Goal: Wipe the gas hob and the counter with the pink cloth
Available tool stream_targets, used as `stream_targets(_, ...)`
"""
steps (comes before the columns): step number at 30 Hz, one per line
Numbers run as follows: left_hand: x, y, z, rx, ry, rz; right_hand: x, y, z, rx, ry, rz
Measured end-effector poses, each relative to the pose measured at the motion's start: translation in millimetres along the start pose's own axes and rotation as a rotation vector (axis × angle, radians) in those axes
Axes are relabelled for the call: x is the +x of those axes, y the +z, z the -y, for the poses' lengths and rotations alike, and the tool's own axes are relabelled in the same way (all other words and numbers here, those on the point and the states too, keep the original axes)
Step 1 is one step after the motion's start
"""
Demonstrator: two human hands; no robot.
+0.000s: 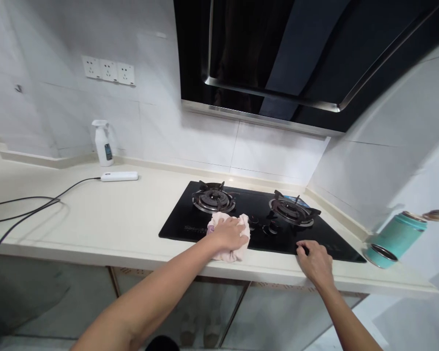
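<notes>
My left hand (229, 234) is shut on a crumpled pale pink cloth (234, 248), pressing it onto the front of a black glass gas hob (190, 229). My right hand (314, 263) rests with curled fingers on the hob's front edge, holding nothing. Two cast-iron burners sit on the hob, the left burner (214, 197) just beyond the cloth and the right burner (291, 209) beyond my right hand. Control knobs (267, 226) lie between my hands.
A white spray bottle (104, 144) and a white power strip (119, 176) with a black cable stand on the cream counter (76, 229). A black range hood (270, 58) hangs overhead. A teal canister (397, 239) lies at the right.
</notes>
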State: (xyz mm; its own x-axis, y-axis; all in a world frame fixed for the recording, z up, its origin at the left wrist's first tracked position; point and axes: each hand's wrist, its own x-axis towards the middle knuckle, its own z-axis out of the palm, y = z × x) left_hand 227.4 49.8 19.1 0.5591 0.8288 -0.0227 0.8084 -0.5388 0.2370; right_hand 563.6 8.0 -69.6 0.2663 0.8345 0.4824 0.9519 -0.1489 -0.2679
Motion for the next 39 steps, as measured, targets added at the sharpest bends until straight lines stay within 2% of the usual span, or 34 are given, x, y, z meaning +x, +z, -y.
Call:
stream_targets(5, -26.5, 10.5, -15.0, 0.03, 0.091, -0.083, -0.1, 0.0, 2.4, -0.019, 0.007, 0.014)
stream_targets(9, -24.9, 24.6, -26.3, 0.053, 0.236, -0.193, 0.1, -0.9, 1.9, -0.014, 0.02, 0.021)
stream_targets(12, -8.7, 37.1, -42.1, 0.039, 0.317, -0.255, 0.2, -0.7, -0.3, -0.013, 0.018, 0.026)
stream_targets(15, 17.2, 47.7, -68.9, -0.001, 0.371, -0.259, 0.2, 1.5, -3.4, -0.026, 0.007, 0.019)
stream_targets(20, 64.6, 59.0, -116.8, -0.014, 0.413, -0.125, 1.9, 5.7, -10.0, -0.079, 0.007, 0.031)
stream_targets(23, 75.9, 62.2, -126.6, 0.014, 0.372, -0.039, 4.0, 5.6, -12.2, -0.095, 0.014, 0.05)
stream_targets(26, 65.9, 59.6, -118.6, 0.002, 0.324, 0.007, 6.0, 5.0, -12.8, -0.082, 0.021, 0.058)
stream_targets(29, 38.9, 48.8, -96.0, -0.046, 0.281, 0.029, 7.0, 5.7, -13.7, -0.045, 0.034, 0.066)
stream_targets(32, 3.1, 30.5, -60.2, -0.085, 0.215, 0.032, 6.5, 7.2, -15.0, -0.019, 0.032, 0.057)
stream_targets(36, -44.0, 3.2, -1.7, -0.097, 0.021, 0.033, 4.3, 7.3, -13.5, -0.02, 0.02, 0.053)
stream_targets(39, -68.8, -9.2, 33.0, -0.007, -0.093, -0.059, 2.6, 6.0, -9.8, -0.029, 0.011, 0.041)
